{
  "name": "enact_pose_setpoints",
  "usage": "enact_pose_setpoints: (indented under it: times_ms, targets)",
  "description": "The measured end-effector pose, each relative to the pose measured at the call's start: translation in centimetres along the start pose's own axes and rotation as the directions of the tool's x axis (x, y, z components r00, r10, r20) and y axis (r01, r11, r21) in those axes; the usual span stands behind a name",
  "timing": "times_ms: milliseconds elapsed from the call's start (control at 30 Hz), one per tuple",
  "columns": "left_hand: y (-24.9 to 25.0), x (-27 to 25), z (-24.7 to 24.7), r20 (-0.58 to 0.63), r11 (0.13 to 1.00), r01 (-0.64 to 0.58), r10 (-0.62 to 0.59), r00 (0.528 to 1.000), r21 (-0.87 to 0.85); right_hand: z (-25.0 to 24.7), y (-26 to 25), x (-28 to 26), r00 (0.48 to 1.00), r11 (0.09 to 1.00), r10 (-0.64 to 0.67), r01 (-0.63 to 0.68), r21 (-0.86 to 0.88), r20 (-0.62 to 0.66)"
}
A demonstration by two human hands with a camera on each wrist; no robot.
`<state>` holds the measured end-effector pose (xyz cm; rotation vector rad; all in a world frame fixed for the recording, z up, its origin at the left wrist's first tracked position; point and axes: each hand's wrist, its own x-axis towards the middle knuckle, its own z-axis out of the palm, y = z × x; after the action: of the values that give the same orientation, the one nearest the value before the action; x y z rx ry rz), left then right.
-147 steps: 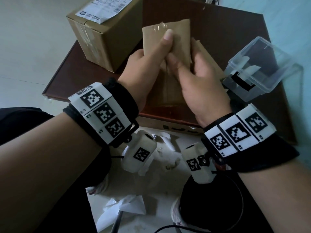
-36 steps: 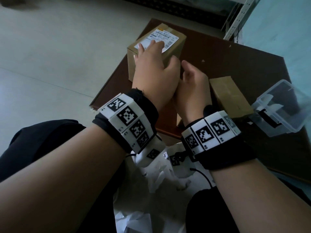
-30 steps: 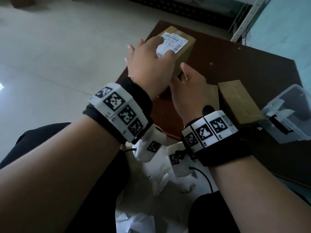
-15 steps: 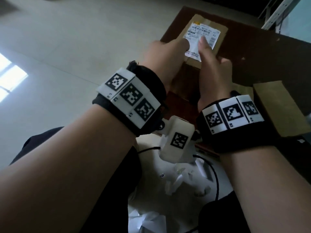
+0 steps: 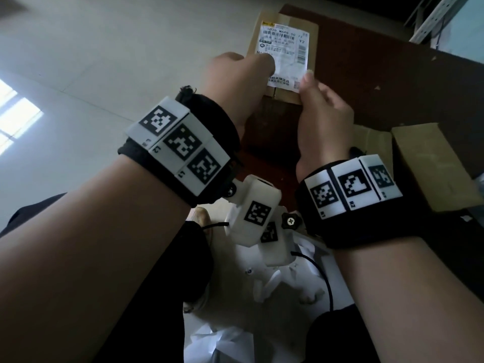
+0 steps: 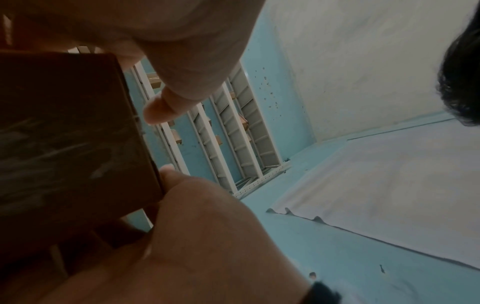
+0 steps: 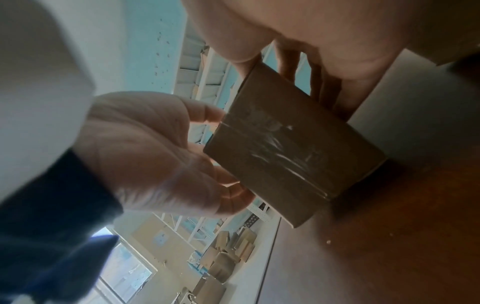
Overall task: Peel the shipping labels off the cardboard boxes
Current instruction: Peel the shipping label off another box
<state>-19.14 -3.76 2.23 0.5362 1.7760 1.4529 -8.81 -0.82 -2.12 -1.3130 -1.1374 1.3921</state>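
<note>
Seen from the head camera, the labelled box (image 5: 285, 56) stands at twelve o'clock on the dark surface (image 5: 379, 82), at its left edge, with both hands crowding its near end: the left hand (image 5: 235, 82) at eleven, the right hand (image 5: 324, 113) at one. Beyond the box toward one and two o'clock the surface lies bare, giving open passage. At three o'clock a plain cardboard box (image 5: 429, 163) blocks the right side, with flattened cardboard (image 5: 372, 142) just beside it. To the left, from nine to eleven, only pale floor (image 5: 104, 48) lies beneath. At six o'clock, white paper scraps (image 5: 275, 289) and a black cable (image 5: 324, 281) clutter the space near the wrists.
</note>
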Motion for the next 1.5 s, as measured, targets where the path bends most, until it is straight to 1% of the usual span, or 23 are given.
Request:
enact_pose_setpoints:
  times_ms: [67,167,267,333,367,467,533,667,767,867,967,1067,1133,1200,1267,1333,1400,1467,1500]
  targets:
    - [0.1,-0.4,0.4,-0.007,0.999,-0.035,0.035,0.999,0.008,-0.7,-0.3,-0.3,0.998,0.998,-0.064,0.064,-0.003,-0.011]
    - [0.6,-1.7,1.3,0.005,0.994,-0.112,0.112,0.994,-0.016,-2.1,-0.7,-1.0,0.993,0.994,-0.112,0.112,0.004,-0.029]
    - [1.4,-3.0,2.0,0.035,0.986,-0.163,0.161,0.986,0.045,-4.1,-1.4,-1.9,0.987,0.988,-0.151,0.152,0.018,-0.047]
    - [1.6,-3.7,2.5,0.05,0.979,-0.19,0.187,0.981,0.073,-5.2,-1.6,-2.1,0.981,0.983,-0.185,0.185,-0.012,-0.06]
    - [1.6,-4.3,2.8,0.054,0.977,-0.198,0.195,0.979,0.076,-5.8,-1.8,-2.3,0.98,0.983,-0.185,0.184,-0.02,-0.069]
    - [1.4,-6.1,4.0,0.094,0.977,-0.206,0.2,0.975,0.06,-7.7,-2.1,-3.2,0.984,0.987,-0.154,0.157,0.036,-0.09]
    - [1.2,-7.2,4.8,0.132,0.971,-0.23,0.22,0.966,0.065,-9.1,-2.1,-3.8,0.983,0.988,-0.148,0.153,0.035,-0.104]
    - [1.3,-8.9,6.1,0.172,0.961,-0.266,0.25,0.953,0.077,-11.2,-2.7,-4.9,0.983,0.992,-0.115,0.121,0.038,-0.143]
    - [1.4,-10.1,7.3,0.192,0.942,-0.324,0.303,0.933,0.085,-12.3,-3.8,-5.8,0.975,0.982,-0.146,0.164,0.098,-0.167]
    - [1.4,-11.3,8.3,0.209,0.925,-0.373,0.351,0.913,0.076,-13.7,-4.7,-6.4,0.969,0.971,-0.14,0.175,0.161,-0.204]
    - [1.5,-12.3,9.0,0.247,0.928,-0.372,0.355,0.902,0.027,-15.3,-5.1,-6.7,0.977,0.978,-0.113,0.142,0.152,-0.182]
    - [0.8,-13.1,9.6,0.215,0.938,-0.347,0.338,0.916,0.008,-16.4,-5.4,-7.1,0.979,0.982,-0.075,0.105,0.155,-0.187]
    - [0.5,-13.6,9.9,0.215,0.945,-0.326,0.312,0.926,0.036,-17.0,-6.0,-7.5,0.979,0.986,-0.04,0.07,0.149,-0.198]
    - [0.8,-14.2,10.0,0.254,0.934,-0.349,0.32,0.913,0.08,-17.5,-6.5,-8.1,0.979,0.985,0.004,0.032,0.171,-0.202]
    - [1.9,-14.8,10.0,0.298,0.919,-0.379,0.334,0.894,0.109,-18.0,-7.0,-8.6,0.977,0.973,0.047,0.002,0.231,-0.207]
    - [3.2,-15.5,10.0,0.321,0.891,-0.434,0.375,0.87,0.135,-18.1,-7.5,-8.9,0.975,0.968,0.025,0.032,0.249,-0.221]
    - [4.1,-16.1,9.8,0.324,0.867,-0.478,0.416,0.85,0.143,-17.7,-7.8,-9.1,0.973,0.978,-0.048,0.092,0.19,-0.226]
    - [4.4,-16.3,9.4,0.338,0.861,-0.495,0.433,0.836,0.12,-17.4,-8.2,-9.4,0.971,0.979,-0.078,0.117,0.166,-0.224]
    - [4.4,-16.4,9.1,0.345,0.863,-0.493,0.432,0.833,0.11,-17.4,-8.3,-9.5,0.971,0.976,-0.074,0.118,0.186,-0.227]
